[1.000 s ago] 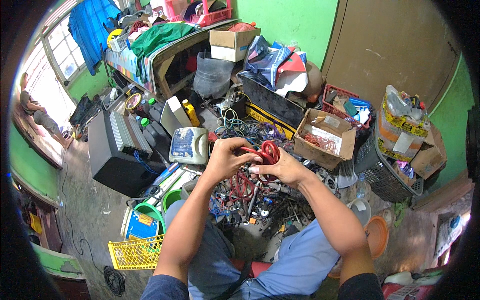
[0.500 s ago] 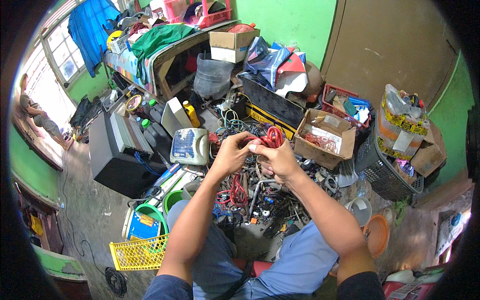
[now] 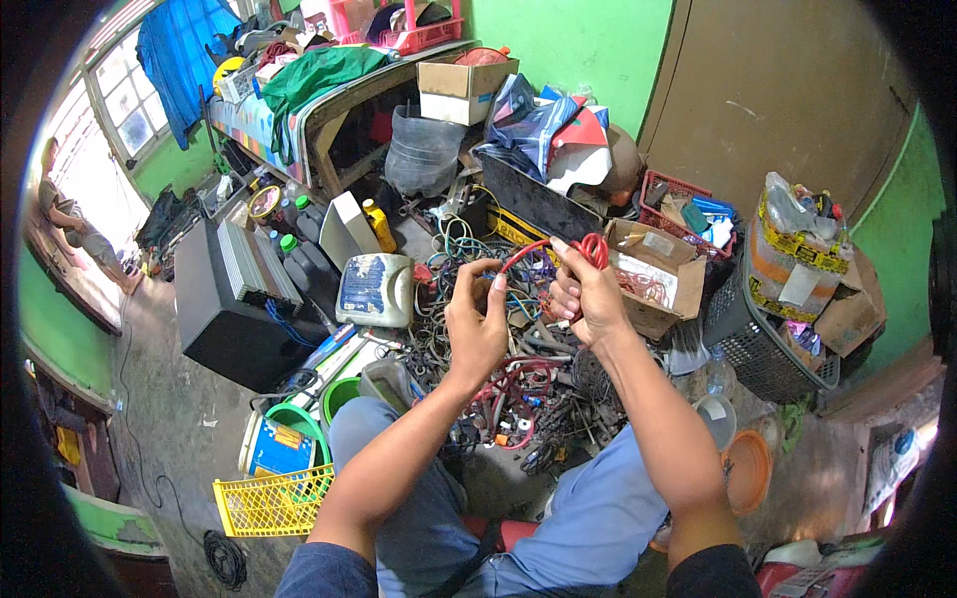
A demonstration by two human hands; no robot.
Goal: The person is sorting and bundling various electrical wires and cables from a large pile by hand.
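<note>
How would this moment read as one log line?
right hand: holds red cable; left hand: at cable's outstretched strand, grip unclear; below: wire pile

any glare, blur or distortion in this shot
In the head view, daylight washes out the window at upper left; in the head view, the fisheye curves the green wall at the left rim and blacks out the corners; in the head view, the left hand, right hand and red cable show no obvious blur.

Red cable (image 3: pixel 597 249) partly hidden by hands (image 3: pixel 596 304); sleeves (image 3: pixel 713 575) cut off by lower edge; tiny floor scraps (image 3: pixel 588 404) indistinct.
</note>
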